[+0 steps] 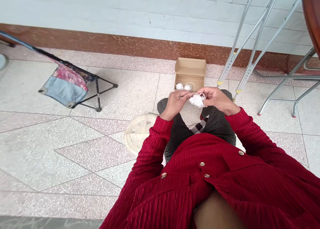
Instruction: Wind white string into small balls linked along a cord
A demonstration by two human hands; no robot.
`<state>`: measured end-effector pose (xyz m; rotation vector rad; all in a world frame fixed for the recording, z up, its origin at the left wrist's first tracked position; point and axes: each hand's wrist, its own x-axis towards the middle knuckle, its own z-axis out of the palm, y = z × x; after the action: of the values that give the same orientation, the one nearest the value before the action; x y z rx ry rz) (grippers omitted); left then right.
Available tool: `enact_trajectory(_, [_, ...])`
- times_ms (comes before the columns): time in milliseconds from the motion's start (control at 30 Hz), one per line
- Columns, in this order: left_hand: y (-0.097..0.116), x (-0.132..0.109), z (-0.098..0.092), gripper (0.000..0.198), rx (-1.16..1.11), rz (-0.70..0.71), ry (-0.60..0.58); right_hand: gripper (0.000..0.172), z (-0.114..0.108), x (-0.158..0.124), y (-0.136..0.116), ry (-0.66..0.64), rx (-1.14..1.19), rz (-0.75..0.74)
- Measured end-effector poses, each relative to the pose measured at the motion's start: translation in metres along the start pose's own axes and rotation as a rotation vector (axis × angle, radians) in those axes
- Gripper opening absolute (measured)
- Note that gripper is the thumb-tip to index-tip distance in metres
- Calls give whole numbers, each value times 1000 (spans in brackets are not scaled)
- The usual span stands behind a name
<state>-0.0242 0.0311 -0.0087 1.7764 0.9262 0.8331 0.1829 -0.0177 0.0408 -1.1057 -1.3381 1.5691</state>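
Note:
A small bundle of white yarn point(196, 101) hangs between my two hands, above the gap between my knees. My left hand point(175, 103) pinches its upper left edge with thumb and fingers. On the other side, my right hand point(216, 99) is closed on the bundle, and a small loop of yarn stands up by its fingertips. Just beyond my hands, an open cardboard box point(190, 70) rests on the floor with its lid tipped back. Inside lie two white yarn balls point(183, 86) with a loose strand. The box's near side is partly hidden by my hands.
A folding stool point(66, 85) with a cloth seat stands to the left. Metal crutches point(246, 52) lean at the tiled wall on the right, beside a metal-legged chair point(277, 85). A round cream lid point(136, 132) lies left of my legs.

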Motion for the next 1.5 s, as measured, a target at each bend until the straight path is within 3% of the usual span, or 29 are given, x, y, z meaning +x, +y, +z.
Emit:
enact_trajectory(167, [2, -20, 16, 42, 13, -70, -110, 32, -4, 25, 4, 248, 51, -77])
enact_trajectory(333, [12, -30, 16, 33, 197, 37, -159, 23, -9, 45, 34, 424, -248, -169])
enact_trajectory(433, [15, -26, 6, 20, 348, 115, -113, 22, -8, 39, 42, 363, -518, -212])
enact_trajectory(533, [19, -17, -7, 21, 443, 174, -78, 23, -4, 27, 41, 206, -653, -218])
enact_trajectory(633, [19, -7, -14, 23, 425, 206, -63, 23, 0, 18, 38, 74, -585, -149])
enact_trajectory(767, [11, -2, -10, 28, 229, 171, -24, 26, 5, 12, 33, -45, -275, -41])
enact_trajectory(933, [-2, -12, 8, 36, 24, -37, 94, 42, 7, 10, 31, 100, -99, 4])
enact_trajectory(1133, [-12, -18, 20, 39, -81, -167, 205, 24, 14, 6, 35, 176, -152, -47])
enact_trajectory(1333, [-7, -17, 14, 37, -51, -149, 225, 29, 14, 4, 37, 169, -65, -49])
enact_trajectory(1500, [9, -11, 1, 36, 42, -20, 201, 34, 15, 2, 36, 130, -9, 6])
